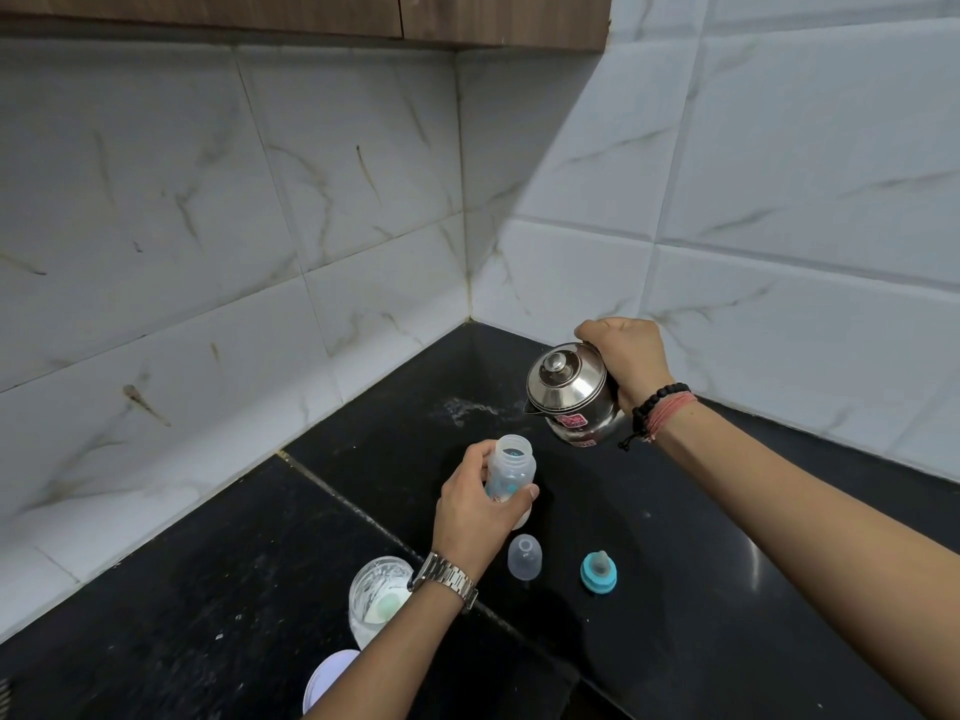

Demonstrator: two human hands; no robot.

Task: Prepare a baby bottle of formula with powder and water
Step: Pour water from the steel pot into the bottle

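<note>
Black polished stone countertop (pixel 727 589) fills the lower half of the frame, ending at a corner where two white marble-veined tiled walls (pixel 208 226) meet, upper centre. A brass-coloured seam runs diagonally across the stone from centre left toward bottom centre. Open counter lies at lower right and at far left; the corner behind the hands is bare apart from a pale smear on the stone. Wooden cabinet underside (pixel 311 13) spans the top edge.

Left hand (pixel 475 506), lower centre, grips the baby bottle (pixel 511 470): fingers wrapped round the lower body, thumb across the front. Bottle uncapped, mouth tilted toward upper right; its base is hidden by the hand (cannot tell if it touches the counter). Metal watch on that wrist.

Right hand (pixel 626 358), right of centre, clasps a steel kettle (pixel 569 397) from behind, fingers curled round it. Kettle held clear of the counter, tipped, lid on, spout aimed lower left, near the bottle mouth but apart. No stream visible.

On the counter below the bottle: clear cap (pixel 524 557), and to its right the teal-ringed teat (pixel 599 571). Open powder container (pixel 379 597) sits just left of the left wrist; its pale lid (pixel 327 678) at bottom edge.
</note>
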